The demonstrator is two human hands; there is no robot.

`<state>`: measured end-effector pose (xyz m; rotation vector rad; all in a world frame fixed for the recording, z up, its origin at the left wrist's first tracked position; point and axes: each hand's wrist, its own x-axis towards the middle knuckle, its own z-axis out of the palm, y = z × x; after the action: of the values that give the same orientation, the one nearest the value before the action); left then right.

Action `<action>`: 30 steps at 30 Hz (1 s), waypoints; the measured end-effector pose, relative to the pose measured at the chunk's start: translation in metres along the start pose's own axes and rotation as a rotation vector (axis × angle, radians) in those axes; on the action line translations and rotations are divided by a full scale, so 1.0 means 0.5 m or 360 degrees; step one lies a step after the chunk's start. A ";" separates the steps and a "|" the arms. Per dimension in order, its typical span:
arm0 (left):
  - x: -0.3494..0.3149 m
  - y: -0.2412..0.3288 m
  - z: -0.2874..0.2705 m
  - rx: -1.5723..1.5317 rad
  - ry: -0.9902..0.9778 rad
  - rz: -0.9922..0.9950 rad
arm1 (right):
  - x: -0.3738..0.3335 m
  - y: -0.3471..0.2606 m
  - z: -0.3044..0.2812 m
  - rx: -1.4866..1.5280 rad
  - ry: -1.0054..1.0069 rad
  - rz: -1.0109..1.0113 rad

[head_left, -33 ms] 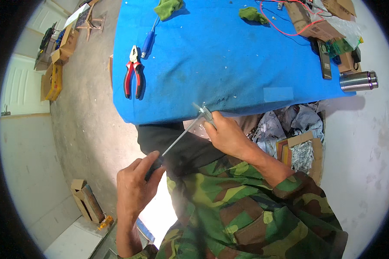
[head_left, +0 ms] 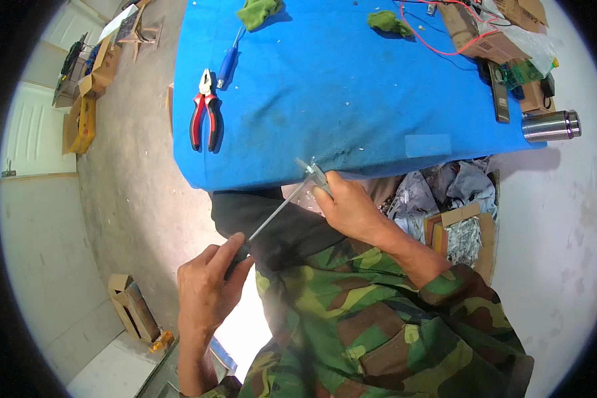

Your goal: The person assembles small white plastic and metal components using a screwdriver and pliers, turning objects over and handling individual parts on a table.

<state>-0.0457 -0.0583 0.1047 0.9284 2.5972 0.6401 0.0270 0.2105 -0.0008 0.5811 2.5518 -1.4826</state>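
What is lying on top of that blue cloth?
On the blue cloth: red-handled pliers, a blue-handled screwdriver, green rags, red wire, cardboard boxes. The surface beneath is covered.

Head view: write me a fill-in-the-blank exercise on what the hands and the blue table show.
1. The left hand grips the handle of a long ____, whose shaft reaches the small metal part held by the right hand.
2. The pliers on the blue table have ____ handles.
3. The screwdriver above the pliers has a ____ handle.
4. At the table's right edge lies a ____ steel flask.

Missing words: screwdriver; red; blue; shiny
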 end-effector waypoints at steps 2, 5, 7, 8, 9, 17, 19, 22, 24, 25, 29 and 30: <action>-0.001 0.029 -0.015 0.0241 -0.0026 0.0044 | 0.002 0.004 -0.001 0.0052 -0.0001 -0.0026; -0.003 0.048 -0.023 0.0448 -0.0031 0.0157 | 0.006 0.010 -0.006 0.0071 -0.0062 0.0010; -0.005 0.052 -0.023 0.0544 -0.0027 0.0193 | 0.008 0.011 -0.006 0.0096 -0.0066 -0.0003; -0.007 0.055 -0.022 0.0577 -0.0041 0.0180 | 0.008 0.012 -0.005 0.0108 -0.0067 -0.0009; -0.010 0.059 -0.021 0.0608 -0.0052 0.0166 | 0.008 0.010 -0.006 0.0115 -0.0072 -0.0014; -0.006 0.108 -0.027 0.0828 -0.0058 0.0207 | 0.009 0.020 0.003 -0.0067 -0.0014 -0.0147; -0.010 0.129 -0.029 0.0957 -0.0073 0.0230 | 0.006 0.011 -0.001 -0.0124 -0.0051 -0.0088; -0.008 0.131 -0.031 0.0871 -0.0167 0.0161 | 0.006 0.012 0.002 -0.0195 -0.0058 -0.0075; -0.005 0.132 -0.032 0.0814 -0.0201 0.0113 | 0.005 0.012 0.005 -0.0201 -0.0051 -0.0081; -0.003 0.132 -0.032 0.0782 -0.0213 0.0093 | 0.005 0.011 0.004 -0.0187 -0.0049 -0.0080; 0.010 0.109 -0.037 0.0443 -0.0331 -0.0068 | 0.006 0.013 0.005 -0.0155 -0.0053 -0.0053; 0.007 0.101 -0.032 0.0373 -0.0312 -0.0092 | 0.005 0.012 0.005 -0.0155 -0.0056 -0.0051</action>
<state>-0.0287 -0.0261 0.1434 0.9287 2.5462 0.2188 0.0267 0.2114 -0.0075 0.4990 2.6008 -1.3563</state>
